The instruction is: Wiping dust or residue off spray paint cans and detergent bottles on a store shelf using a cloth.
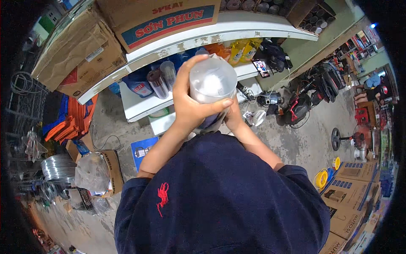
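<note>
A clear plastic cylindrical container (213, 80) is held up in front of my chest, its round end facing up. My left hand (188, 103) wraps around its left side, thumb across the front and fingers behind. At the lower right, my right hand (233, 116) is closed on a greyish cloth (216, 122) pressed to the container; most of its fingers are hidden. Beyond my left hand, a clear container with a brown lid (158, 82) and another clear container (168, 73) stand on the white shelf (137, 110).
Cardboard boxes (80, 46) rest on the upper shelf (237, 27). Yellow packets (245, 51), a lit phone (261, 68) and cables lie beyond my hands. A black and red machine (296, 108) sits on the floor at right. Left are a blue booklet (139, 158) and wire coil (60, 168).
</note>
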`<state>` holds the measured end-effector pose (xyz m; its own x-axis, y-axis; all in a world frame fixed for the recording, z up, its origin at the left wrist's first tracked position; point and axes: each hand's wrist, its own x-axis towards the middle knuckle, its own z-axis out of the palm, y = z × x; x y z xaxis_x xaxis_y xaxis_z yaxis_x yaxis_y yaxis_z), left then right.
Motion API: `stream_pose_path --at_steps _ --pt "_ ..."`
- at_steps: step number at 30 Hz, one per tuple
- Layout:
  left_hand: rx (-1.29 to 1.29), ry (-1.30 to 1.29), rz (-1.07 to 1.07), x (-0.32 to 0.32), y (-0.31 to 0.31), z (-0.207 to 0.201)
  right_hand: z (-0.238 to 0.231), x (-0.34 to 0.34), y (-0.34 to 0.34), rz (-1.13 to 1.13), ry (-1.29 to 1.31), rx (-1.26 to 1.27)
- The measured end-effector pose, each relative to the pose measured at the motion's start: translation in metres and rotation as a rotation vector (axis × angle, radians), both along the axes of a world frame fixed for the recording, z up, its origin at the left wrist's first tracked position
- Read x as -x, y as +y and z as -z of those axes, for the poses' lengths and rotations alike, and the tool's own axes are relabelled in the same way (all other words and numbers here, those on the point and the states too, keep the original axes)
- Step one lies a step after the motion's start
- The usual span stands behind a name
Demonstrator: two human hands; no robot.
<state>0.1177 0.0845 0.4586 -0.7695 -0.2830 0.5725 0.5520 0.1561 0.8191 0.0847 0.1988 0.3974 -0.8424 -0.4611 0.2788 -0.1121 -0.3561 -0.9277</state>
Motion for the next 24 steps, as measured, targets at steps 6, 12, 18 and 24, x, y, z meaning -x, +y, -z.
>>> stream_pose_path --at_steps 6,12,18,24 --pt "-0.164 0.116 0.032 0.003 0.001 -0.028 0.017 0.0 0.015 -0.056 0.004 -0.238" --pt "-0.393 0.16 0.068 0.006 -0.002 -0.033 0.03 -0.014 0.005 0.069 -0.209 0.211" --pt "-0.532 0.378 -0.016 0.015 -0.001 -0.006 0.014 -0.004 0.004 -0.379 -0.793 0.684" --pt "-0.557 0.266 0.093 0.012 -0.015 0.017 0.033 -0.001 0.006 -0.256 -0.833 0.718"
